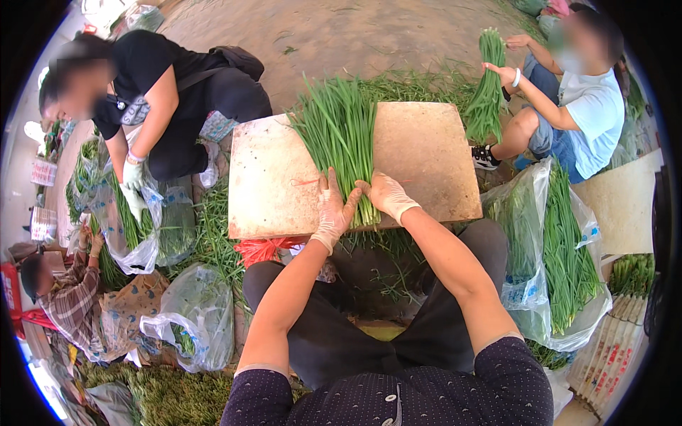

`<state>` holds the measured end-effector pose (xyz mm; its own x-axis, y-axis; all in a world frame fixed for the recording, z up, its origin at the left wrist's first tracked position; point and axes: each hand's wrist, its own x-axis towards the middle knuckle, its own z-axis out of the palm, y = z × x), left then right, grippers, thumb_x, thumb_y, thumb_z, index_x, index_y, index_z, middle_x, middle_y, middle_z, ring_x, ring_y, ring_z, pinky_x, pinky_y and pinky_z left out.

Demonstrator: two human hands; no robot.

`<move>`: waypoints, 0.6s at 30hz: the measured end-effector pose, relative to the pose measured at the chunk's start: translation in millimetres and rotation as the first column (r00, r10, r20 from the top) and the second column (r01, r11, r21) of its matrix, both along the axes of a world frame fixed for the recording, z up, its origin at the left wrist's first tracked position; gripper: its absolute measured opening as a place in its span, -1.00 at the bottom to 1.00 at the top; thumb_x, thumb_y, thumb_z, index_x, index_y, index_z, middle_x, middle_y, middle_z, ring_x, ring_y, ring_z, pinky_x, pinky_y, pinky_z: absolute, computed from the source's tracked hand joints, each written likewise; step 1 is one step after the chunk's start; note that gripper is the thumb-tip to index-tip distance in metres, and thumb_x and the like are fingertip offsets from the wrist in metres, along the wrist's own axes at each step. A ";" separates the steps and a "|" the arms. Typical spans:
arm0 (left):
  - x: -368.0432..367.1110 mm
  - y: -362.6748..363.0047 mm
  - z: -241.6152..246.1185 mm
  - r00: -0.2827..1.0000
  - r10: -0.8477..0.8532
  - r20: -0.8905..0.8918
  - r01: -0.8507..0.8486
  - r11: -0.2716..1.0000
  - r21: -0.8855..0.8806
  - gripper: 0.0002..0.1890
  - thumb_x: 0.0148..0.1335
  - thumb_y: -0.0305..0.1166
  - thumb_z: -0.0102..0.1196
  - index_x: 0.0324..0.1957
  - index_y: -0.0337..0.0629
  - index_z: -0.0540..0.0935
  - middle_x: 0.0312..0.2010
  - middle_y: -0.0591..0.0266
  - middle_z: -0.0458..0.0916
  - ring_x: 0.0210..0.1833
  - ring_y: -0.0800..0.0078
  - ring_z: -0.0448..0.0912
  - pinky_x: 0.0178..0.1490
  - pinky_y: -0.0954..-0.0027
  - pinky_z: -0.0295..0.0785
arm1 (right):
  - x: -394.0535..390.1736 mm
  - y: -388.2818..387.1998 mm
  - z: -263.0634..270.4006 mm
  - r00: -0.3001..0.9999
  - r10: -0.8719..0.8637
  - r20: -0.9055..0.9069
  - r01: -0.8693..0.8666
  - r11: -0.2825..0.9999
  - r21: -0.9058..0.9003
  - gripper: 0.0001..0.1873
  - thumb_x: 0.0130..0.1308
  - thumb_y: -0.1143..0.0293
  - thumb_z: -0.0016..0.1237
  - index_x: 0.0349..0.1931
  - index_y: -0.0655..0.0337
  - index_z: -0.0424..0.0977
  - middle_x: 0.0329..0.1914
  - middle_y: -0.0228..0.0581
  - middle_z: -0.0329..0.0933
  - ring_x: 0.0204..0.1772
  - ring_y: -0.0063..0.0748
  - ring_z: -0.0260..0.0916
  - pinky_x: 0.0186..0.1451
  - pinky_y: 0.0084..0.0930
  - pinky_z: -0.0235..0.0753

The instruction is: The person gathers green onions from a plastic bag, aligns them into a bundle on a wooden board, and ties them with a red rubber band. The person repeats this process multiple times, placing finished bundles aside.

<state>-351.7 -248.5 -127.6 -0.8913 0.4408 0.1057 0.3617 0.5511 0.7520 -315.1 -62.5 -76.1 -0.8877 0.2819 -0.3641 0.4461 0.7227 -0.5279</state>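
A bunch of long green garlic chives (341, 133) lies on a worn, pale board (431, 160), leaf tips pointing away from me and cut stem ends at the near edge. My left hand (334, 205), in a thin clear glove, presses the left side of the stems with its fingers stretched along them. From the right, my right hand (389, 193), gloved the same way, grips the stems, its thumb near my left thumb. Thin red tie ends (305, 182) show on either side of the bunch; the middle is hidden beneath it. Red plastic strands (264, 250) hang below the board's near left edge.
Plastic bags of chives stand at right (570, 255) and left (194, 319). A person in black (144, 96) bends over another bag (130, 229). At right a seated person (591, 112) holds a chive bunch (487, 90). Loose leaves (415, 82) litter the floor.
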 end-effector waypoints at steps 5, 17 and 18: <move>-11.9 -0.7 11.4 0.992 0.041 0.116 -0.073 0.954 0.292 -0.02 0.56 0.16 0.15 0.65 -0.45 0.13 0.63 -0.55 0.09 0.71 -0.33 0.08 0.73 -0.03 0.00 | -2.4 15.0 37.2 0.986 0.035 0.166 -0.061 0.986 0.155 0.07 0.54 -0.58 -0.50 0.02 0.37 0.73 0.10 0.32 0.71 0.29 0.30 0.63 0.32 0.09 0.60; 5.3 21.6 18.6 0.986 0.062 -0.154 -0.083 0.988 -0.134 0.07 0.45 0.24 0.21 0.65 -0.43 0.15 0.65 -0.54 0.05 0.68 -0.50 0.07 0.69 -0.22 0.08 | -1.9 -0.6 8.9 0.978 -0.052 -0.202 0.028 0.992 -0.119 -0.65 0.50 0.35 0.10 0.14 0.41 0.47 -0.08 0.42 0.70 0.03 0.35 0.73 0.12 0.09 0.68; 4.7 22.4 18.5 0.987 0.049 -0.150 -0.076 0.981 -0.179 0.07 0.44 0.23 0.23 0.65 -0.43 0.15 0.64 -0.55 0.06 0.67 -0.53 0.07 0.68 -0.24 0.09 | -2.8 0.8 7.9 0.984 -0.099 -0.151 0.061 0.969 -0.238 -0.65 0.49 0.36 0.12 0.14 0.40 0.48 -0.09 0.39 0.71 -0.01 0.31 0.75 0.06 0.06 0.70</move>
<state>-346.9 -226.0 -109.0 -0.8990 0.4086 0.1575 0.4194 0.7001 0.5779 -317.9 -61.8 -68.2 -0.9176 0.2795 -0.2827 0.3935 0.5379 -0.7455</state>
